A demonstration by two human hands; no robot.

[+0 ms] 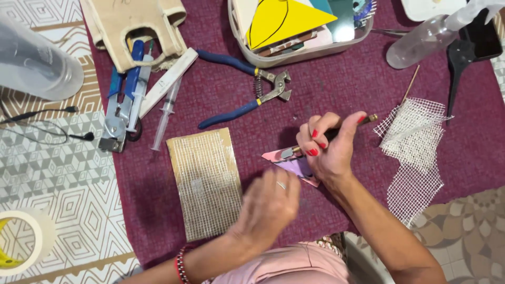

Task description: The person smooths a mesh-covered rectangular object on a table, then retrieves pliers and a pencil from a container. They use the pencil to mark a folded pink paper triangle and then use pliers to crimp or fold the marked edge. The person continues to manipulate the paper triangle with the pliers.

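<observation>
On maroon cloth [315, 89], cutter [336, 132] tip seemingly down-left

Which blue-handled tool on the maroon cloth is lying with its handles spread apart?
The blue-handled pliers beside the plastic bin; the other blue-handled tool lies closed by the canvas bag.
</observation>
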